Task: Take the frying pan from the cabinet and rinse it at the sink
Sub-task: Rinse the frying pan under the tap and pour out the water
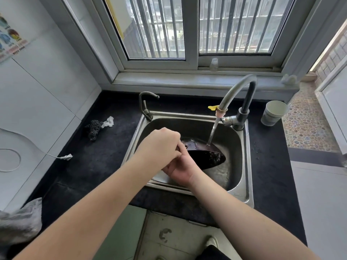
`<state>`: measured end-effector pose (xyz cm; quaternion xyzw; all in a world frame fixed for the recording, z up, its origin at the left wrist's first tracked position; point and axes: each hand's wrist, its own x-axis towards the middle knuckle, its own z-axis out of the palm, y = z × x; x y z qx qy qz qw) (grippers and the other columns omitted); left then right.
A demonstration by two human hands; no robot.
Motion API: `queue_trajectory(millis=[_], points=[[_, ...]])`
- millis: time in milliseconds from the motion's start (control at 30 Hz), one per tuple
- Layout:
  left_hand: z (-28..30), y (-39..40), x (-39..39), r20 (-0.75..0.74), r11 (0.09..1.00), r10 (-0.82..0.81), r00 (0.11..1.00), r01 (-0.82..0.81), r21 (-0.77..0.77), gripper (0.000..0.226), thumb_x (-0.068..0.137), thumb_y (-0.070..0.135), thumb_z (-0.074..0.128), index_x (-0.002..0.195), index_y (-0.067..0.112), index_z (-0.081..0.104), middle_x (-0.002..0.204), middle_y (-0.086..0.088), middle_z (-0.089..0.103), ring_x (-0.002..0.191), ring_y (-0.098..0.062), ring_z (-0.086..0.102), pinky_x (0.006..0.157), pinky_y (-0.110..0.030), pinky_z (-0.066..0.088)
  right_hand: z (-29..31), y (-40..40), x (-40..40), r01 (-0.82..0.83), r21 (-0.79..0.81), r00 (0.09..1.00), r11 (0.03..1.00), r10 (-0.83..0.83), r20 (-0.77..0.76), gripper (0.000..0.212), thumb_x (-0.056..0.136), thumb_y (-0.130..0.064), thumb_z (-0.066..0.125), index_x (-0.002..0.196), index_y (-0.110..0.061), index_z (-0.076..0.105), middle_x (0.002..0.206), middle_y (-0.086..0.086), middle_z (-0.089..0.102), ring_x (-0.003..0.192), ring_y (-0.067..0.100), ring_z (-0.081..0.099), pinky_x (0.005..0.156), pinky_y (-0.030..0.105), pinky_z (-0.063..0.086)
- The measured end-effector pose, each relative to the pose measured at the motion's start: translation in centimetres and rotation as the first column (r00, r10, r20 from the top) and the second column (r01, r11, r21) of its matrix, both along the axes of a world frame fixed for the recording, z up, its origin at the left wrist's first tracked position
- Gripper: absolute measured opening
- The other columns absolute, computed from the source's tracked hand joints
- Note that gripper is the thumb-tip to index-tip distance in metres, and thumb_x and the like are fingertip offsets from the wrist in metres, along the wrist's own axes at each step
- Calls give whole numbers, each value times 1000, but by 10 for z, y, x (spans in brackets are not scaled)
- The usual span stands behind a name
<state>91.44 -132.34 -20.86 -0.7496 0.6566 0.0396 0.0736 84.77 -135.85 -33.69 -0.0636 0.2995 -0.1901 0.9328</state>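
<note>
The pan [204,156] is dark and sits tilted inside the sink [244,166], its far rim under the stream of water [213,133] falling from the tall tap [236,91]. The water strikes the pan near its upper edge. The left hand [159,145] has its grip clamped on the pan's handle at the near left end, where a rivet shows beside the fingers. The right hand [181,169] lies just below it, fingers pressed against the pan's lower rim; whether its grip is closed round anything cannot be told. A smaller tap [146,104] stands at the sink's back left corner. On the black worktop [84,166], a scrubber [93,126] lies to the left and a cup [275,113] stands to the right of the tall tap. A window [187,29] is behind.
</note>
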Motion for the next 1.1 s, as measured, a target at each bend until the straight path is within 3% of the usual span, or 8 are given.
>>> queue_trajectory(millis=[100, 267, 400, 533, 700, 800, 933, 1100], points=[[-7, -1, 5, -148, 988, -33, 989, 10, -154, 29, 85, 45, 64, 99, 20, 67, 86, 3, 69, 88, -17, 63, 78, -29, 49, -3, -10, -20, 1, -39, 998, 999, -4, -70, 47, 91, -51, 55, 76, -12, 78, 80, 5, 73, 71, 17, 72, 66, 29, 60], [-26, 3, -6, -429, 910, -47, 902, -138, -391, 18, 73, 43, 75, 85, 29, 72, 76, 12, 72, 76, -6, 67, 71, -29, 55, -5, -16, -32, 57, -35, 995, 998, -60, -80, 34, 96, -39, 52, 97, -10, 70, 87, 8, 73, 72, 17, 72, 67, 27, 58], [-44, 2, -11, -828, 863, 26, 560, -431, -264, 13, 72, 32, 83, 79, 29, 73, 79, 10, 72, 80, -7, 69, 77, -33, 57, -3, -22, -33, 71, -58, 996, 996, -73, -44, 40, 98, -41, 46, 107, -9, 68, 105, 10, 71, 87, 18, 68, 76, 27, 56], [-65, -4, -25, -964, 806, -6, 266, -569, -163, 12, 82, 23, 73, 78, 17, 64, 77, -12, 67, 81, -33, 67, 80, -54, 53, -2, -23, -38, -19, -129, 998, 991, 12, -58, 47, 99, -48, 40, 116, -12, 65, 104, 8, 72, 87, 16, 70, 74, 28, 58], [-74, -18, -38, -956, 759, -21, 292, -617, -205, 24, 84, 30, 65, 75, 9, 56, 69, -19, 62, 70, -35, 62, 71, -47, 52, 0, -32, -65, -172, -174, 969, 969, 135, -205, 63, 98, -59, 32, 123, -7, 57, 97, 8, 71, 83, 17, 70, 67, 29, 56], [-73, -27, -37, -948, 741, -25, 316, -631, -230, 25, 88, 23, 64, 73, 5, 55, 64, -13, 63, 62, -21, 61, 69, -37, 51, -13, -36, -102, -235, -219, 918, 947, 143, -369, 51, 100, -52, 32, 104, -9, 60, 92, 8, 74, 82, 18, 67, 70, 30, 54], [-76, -34, -29, -952, 691, -1, 307, -688, -222, 25, 87, 23, 63, 72, 5, 54, 62, -10, 62, 62, -18, 61, 69, -31, 51, -34, -36, -166, -132, -213, 883, 968, 17, -469, 41, 101, -42, 39, 74, -15, 55, 79, 8, 74, 66, 17, 67, 67, 31, 52], [-78, -37, -21, -963, 616, -13, 271, -757, -221, 23, 89, 11, 60, 68, 4, 53, 56, -3, 57, 63, -19, 61, 66, -18, 50, -60, -49, -226, -163, -485, 677, 859, -260, -689, 33, 104, -21, 37, 83, -7, 58, 89, 20, 69, 71, 24, 64, 69, 34, 52]])
